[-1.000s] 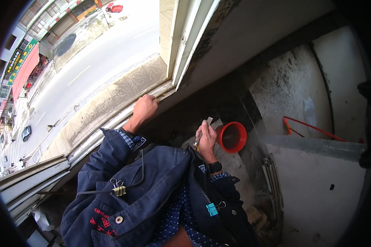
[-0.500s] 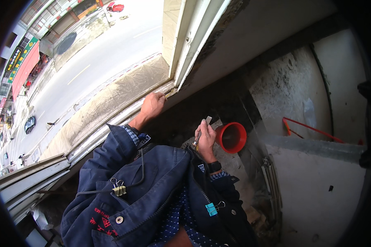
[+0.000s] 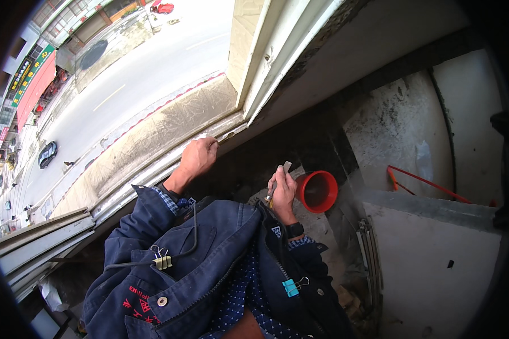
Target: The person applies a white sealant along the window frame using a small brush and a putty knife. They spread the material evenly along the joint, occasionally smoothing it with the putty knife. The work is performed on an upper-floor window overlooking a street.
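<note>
My left hand [image 3: 199, 156] is over the inner edge of the window sill [image 3: 169, 148], close to the corner of the white window frame [image 3: 268, 62]. Its fingers are curled together, and whatever they may pinch is too small or hidden to make out. A small yellowish-brown spot [image 3: 227, 135] shows on the sill just past the fingertips. In front of my chest, my right hand [image 3: 283, 189] is closed around a scraper-like tool with a flat grey blade [image 3: 287, 166]. The blade points up past my fingers; its shiny other end sticks out below them.
A red bucket [image 3: 317, 191] stands right of my right hand. Farther right are a red bar [image 3: 424, 182] and a pale panel [image 3: 430, 254], with long thin strips [image 3: 369, 254] beside it. Beyond the sill, a street [image 3: 113, 96] with cars lies far below.
My left hand has drawn back a little to the left along the sill, away from the frame corner. My right hand keeps its hold on the tool in nearly the same place.
</note>
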`<state>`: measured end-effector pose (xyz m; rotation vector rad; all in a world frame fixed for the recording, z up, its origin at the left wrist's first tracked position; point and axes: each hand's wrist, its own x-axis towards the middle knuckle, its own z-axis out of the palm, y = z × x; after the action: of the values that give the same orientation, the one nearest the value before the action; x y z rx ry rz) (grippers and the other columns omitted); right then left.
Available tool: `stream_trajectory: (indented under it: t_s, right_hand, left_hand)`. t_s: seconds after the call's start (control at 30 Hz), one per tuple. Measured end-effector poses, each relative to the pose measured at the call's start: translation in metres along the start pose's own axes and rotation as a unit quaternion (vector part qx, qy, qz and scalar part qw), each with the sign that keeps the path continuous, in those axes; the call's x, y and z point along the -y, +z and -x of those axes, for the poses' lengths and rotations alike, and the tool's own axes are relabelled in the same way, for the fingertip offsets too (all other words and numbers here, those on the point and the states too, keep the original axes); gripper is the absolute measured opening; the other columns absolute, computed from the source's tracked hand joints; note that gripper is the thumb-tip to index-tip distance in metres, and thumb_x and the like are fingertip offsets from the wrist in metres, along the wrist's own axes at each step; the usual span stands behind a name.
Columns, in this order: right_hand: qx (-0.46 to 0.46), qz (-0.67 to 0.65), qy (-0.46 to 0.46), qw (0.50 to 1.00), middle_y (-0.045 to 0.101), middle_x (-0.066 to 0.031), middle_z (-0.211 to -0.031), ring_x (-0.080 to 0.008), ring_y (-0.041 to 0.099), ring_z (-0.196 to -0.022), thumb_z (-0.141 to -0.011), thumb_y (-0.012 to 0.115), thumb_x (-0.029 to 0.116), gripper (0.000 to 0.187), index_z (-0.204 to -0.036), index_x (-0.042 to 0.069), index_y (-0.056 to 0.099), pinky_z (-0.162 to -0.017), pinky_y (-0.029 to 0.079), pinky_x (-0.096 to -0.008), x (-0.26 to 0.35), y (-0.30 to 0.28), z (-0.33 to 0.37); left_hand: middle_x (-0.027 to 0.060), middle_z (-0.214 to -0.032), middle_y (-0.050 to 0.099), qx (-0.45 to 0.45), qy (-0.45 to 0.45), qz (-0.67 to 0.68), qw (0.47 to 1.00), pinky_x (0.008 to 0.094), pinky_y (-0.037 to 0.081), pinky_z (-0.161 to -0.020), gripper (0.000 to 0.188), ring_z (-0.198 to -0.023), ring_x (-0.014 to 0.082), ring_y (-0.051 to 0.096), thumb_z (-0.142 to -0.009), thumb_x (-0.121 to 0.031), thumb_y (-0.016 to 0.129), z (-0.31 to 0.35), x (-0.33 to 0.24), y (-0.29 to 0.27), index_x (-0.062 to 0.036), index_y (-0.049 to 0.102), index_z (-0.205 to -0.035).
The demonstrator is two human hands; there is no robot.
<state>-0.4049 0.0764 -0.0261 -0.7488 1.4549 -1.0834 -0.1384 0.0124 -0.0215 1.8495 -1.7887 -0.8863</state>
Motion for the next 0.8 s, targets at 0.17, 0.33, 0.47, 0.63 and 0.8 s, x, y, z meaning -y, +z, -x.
stream_trajectory:
  t_s: [0.17,0.33,0.47,0.63,0.8]
  right_hand:
    - [-0.011,-0.017,0.005,1.0,0.051,-0.0011,-0.059,-0.0087,0.047,-0.05,-0.108,0.051,0.034,0.044,-0.073,0.007,0.053,-0.047,0.036,-0.0247,0.001,-0.002,0.0]
    - [-0.021,-0.017,-0.009,1.0,0.052,-0.001,-0.059,-0.0084,0.047,-0.049,-0.108,0.051,0.035,0.044,-0.074,0.008,0.052,-0.047,0.036,-0.024,-0.005,-0.004,-0.002]
    - [-0.019,-0.013,-0.007,1.0,0.052,-0.0011,-0.059,-0.0087,0.047,-0.049,-0.108,0.051,0.035,0.044,-0.074,0.008,0.053,-0.047,0.036,-0.0241,-0.008,-0.005,-0.002]
    - [-0.014,-0.007,-0.002,1.0,0.052,-0.0014,-0.058,-0.009,0.047,-0.049,-0.108,0.051,0.036,0.044,-0.074,0.008,0.053,-0.047,0.037,-0.0245,-0.008,0.0,-0.002]
    - [-0.007,-0.002,0.002,1.0,0.051,-0.0014,-0.058,-0.0092,0.047,-0.049,-0.108,0.052,0.036,0.044,-0.074,0.008,0.053,-0.047,0.037,-0.0245,-0.005,0.007,0.0]
  left_hand:
    - [0.0281,-0.086,0.07,-0.006,-0.025,0.003,1.0,0.0528,0.054,-0.08,0.028,-0.085,0.048,0.068,-0.093,-0.02,0.053,-0.012,0.01,0.0,-0.0023,0.074,-0.089]
    - [0.0252,-0.091,0.072,0.042,-0.053,-0.011,0.998,0.0494,0.054,-0.083,0.03,-0.091,0.0444,0.069,-0.092,-0.023,0.053,-0.033,0.007,0.013,-0.0024,0.075,-0.093]
    - [0.027,-0.092,0.071,0.023,-0.049,0.01,0.998,0.0514,0.054,-0.082,0.03,-0.089,0.0465,0.068,-0.092,-0.024,0.053,-0.058,-0.007,0.036,-0.0021,0.074,-0.091]
    - [0.0286,-0.089,0.07,0.026,0.0,0.018,1.0,0.0535,0.054,-0.081,0.03,-0.087,0.0473,0.068,-0.091,-0.021,0.052,-0.071,-0.011,0.046,-0.0011,0.073,-0.087]
    - [0.0266,-0.09,0.071,0.029,0.015,0.058,0.998,0.0523,0.054,-0.081,0.028,-0.088,0.0464,0.068,-0.092,-0.021,0.052,-0.046,0.0,0.028,-0.0012,0.072,-0.089]
